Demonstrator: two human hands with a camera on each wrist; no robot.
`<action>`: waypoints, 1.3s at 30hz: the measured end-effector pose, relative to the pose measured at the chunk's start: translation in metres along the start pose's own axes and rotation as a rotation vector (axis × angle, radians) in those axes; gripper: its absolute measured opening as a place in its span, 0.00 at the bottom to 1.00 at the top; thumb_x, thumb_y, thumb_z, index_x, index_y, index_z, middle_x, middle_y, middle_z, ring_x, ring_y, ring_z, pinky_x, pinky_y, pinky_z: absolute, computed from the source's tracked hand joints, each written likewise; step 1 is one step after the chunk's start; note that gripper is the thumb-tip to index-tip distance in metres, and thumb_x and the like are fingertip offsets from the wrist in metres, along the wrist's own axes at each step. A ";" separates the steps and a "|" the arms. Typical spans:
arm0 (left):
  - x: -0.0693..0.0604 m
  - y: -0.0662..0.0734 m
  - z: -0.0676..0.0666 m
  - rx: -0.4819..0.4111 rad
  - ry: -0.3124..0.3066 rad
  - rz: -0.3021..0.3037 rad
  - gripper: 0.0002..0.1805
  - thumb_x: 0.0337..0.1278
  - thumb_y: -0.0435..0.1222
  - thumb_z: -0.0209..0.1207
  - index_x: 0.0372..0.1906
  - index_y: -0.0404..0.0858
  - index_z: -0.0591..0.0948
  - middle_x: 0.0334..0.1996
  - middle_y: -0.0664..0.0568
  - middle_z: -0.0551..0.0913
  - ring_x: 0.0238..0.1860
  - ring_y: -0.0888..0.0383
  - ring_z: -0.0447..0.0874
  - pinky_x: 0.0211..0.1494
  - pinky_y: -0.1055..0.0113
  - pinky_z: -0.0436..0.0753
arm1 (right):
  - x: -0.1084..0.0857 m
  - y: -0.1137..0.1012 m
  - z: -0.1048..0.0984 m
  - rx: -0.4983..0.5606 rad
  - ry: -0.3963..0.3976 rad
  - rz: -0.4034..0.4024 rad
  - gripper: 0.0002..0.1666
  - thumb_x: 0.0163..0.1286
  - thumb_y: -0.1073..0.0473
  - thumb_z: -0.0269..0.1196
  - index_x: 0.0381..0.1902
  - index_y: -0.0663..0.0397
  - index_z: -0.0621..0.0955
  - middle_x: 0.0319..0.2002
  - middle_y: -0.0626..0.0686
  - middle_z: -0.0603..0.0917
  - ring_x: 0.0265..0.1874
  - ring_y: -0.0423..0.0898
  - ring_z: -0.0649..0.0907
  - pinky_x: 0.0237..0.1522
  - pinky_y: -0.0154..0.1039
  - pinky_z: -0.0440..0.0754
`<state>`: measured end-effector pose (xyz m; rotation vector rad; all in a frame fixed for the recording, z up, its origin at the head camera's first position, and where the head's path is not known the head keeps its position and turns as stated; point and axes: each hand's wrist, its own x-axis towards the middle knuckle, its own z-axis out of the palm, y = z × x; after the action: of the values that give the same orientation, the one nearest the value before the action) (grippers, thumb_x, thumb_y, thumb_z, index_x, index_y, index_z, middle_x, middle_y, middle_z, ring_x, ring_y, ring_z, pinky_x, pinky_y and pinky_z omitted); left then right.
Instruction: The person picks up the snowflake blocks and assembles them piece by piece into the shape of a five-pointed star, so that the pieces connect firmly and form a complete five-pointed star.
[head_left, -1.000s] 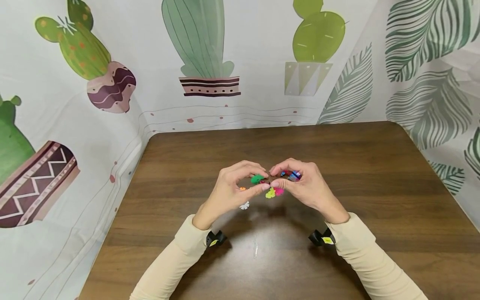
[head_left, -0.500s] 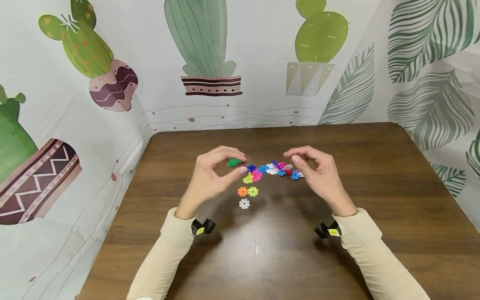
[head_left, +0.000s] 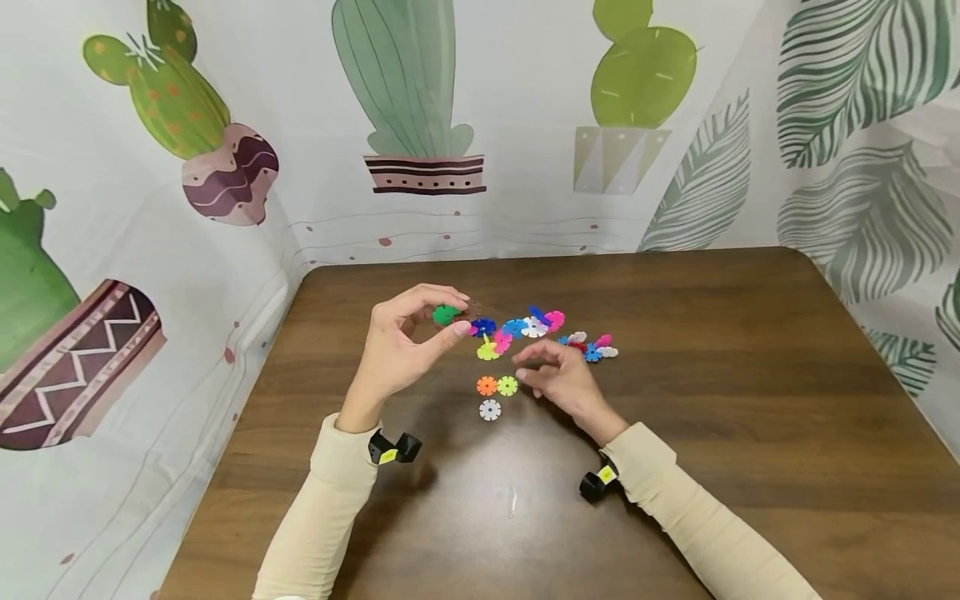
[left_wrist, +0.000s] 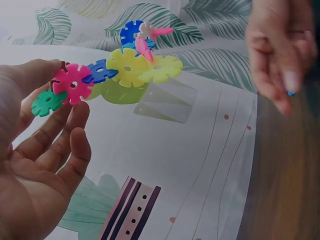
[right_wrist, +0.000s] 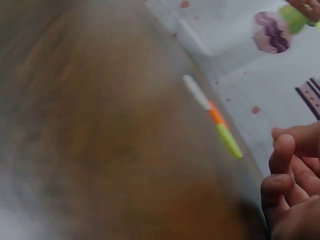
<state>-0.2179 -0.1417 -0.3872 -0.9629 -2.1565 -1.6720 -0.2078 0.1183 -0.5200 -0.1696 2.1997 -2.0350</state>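
My left hand (head_left: 401,350) pinches a chain of interlocking notched plastic discs (head_left: 534,327) between thumb and fingers, held above the table. Green, pink, blue and yellow discs (left_wrist: 127,67) of the chain show in the left wrist view, some set at an angle. My right hand (head_left: 564,379) holds nothing; its fingers are loosely bent. Closest to its fingertips lies a yellow-green disc (head_left: 507,385), flat on the table. Beside that disc are an orange disc (head_left: 487,385) and, nearer to me, a white disc (head_left: 490,410).
Several more discs in blue, red, white and pink (head_left: 592,353) sit beyond my right hand. The brown wooden table (head_left: 712,317) ends at a cloth backdrop (head_left: 525,225) printed with cacti and leaves.
My right hand has let go of the chain and come down and left, close to the loose discs. The left hand has carried the chain left and away from me.
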 end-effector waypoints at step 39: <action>0.028 0.033 0.009 -0.050 0.005 0.149 0.13 0.60 0.31 0.75 0.50 0.41 0.90 0.48 0.49 0.91 0.50 0.52 0.88 0.42 0.64 0.82 | -0.034 -0.165 -0.052 0.049 0.254 -0.505 0.12 0.65 0.68 0.77 0.46 0.65 0.90 0.34 0.49 0.91 0.30 0.42 0.88 0.36 0.28 0.86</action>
<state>-0.2166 -0.1196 -0.3490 -1.1029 -1.9954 -1.6622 -0.1859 0.1620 -0.3504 -0.5382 2.4445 -2.4850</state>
